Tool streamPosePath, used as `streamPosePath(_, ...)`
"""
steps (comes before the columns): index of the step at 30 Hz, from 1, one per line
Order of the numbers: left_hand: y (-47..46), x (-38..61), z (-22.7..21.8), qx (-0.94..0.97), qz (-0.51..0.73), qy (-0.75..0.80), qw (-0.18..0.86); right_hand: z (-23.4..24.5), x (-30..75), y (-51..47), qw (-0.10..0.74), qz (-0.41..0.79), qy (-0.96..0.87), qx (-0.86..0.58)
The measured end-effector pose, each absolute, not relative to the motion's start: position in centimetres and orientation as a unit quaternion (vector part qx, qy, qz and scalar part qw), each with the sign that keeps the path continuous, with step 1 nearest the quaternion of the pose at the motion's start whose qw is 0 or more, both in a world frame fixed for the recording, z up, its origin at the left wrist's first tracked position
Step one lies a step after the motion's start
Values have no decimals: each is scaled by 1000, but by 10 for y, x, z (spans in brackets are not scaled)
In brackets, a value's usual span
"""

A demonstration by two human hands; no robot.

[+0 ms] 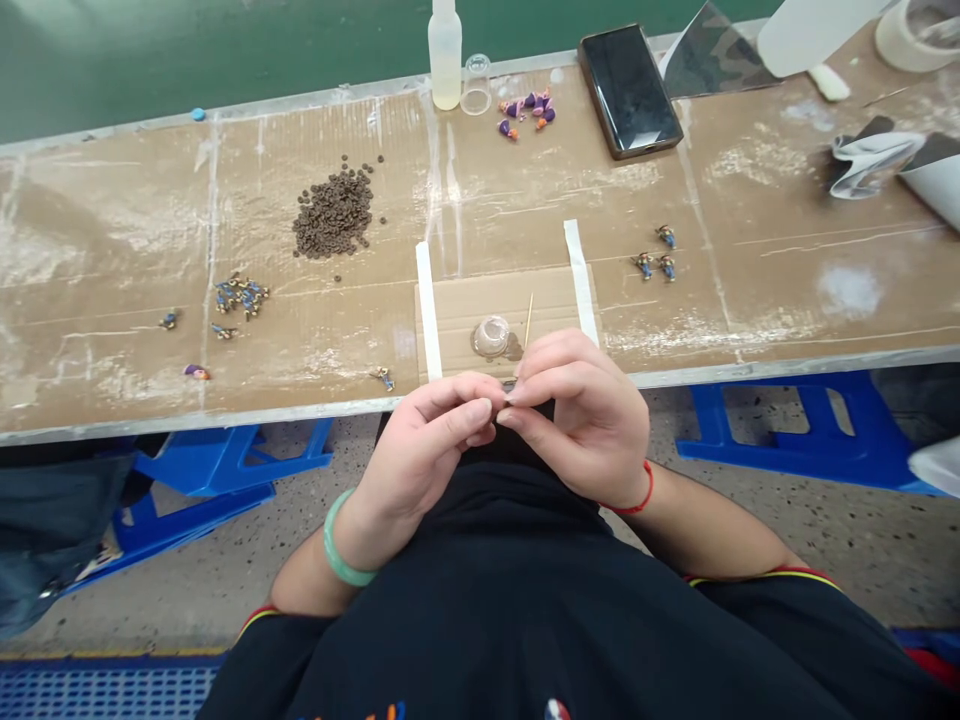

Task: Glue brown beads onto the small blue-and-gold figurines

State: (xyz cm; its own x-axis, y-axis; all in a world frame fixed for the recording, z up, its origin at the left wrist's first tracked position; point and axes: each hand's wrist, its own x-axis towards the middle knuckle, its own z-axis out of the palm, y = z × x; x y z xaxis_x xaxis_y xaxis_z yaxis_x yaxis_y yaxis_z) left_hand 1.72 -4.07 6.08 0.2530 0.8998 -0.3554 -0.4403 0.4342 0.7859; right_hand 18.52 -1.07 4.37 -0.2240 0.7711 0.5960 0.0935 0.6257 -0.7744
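Observation:
My left hand (pixel 420 450) and my right hand (pixel 577 415) meet just over the table's front edge, their fingertips pinching a small piece (pixel 501 398) that is mostly hidden. A wooden toothpick (pixel 529 320) rises beyond my right fingers, and I cannot tell whether they hold it. Right ahead lies a cardboard pad (pixel 457 320) fixed down with white tape strips. On it sits a small clear cup (pixel 491 337) holding a pale substance. A heap of brown beads (pixel 334 212) lies to the left, with small blue-and-gold figurines (pixel 241 295) nearer the front.
More figurines (pixel 656 255) stand to the right, and purple pieces (pixel 526 112) lie at the back. Behind them are a plastic bottle (pixel 445 55), a glass cup (pixel 475 85) and a phone (pixel 630 90). Blue stools (pixel 795 440) stand below the table.

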Motion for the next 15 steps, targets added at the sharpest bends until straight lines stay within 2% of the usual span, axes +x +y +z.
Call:
streamPosePath(7, -36, 20, 57, 232, 407, 366, 804, 47, 185, -13, 557, 252, -730, -306)
streamPosePath(15, -31, 20, 53, 230, 376, 321, 838, 49, 183, -18, 565, 249, -725, -305)
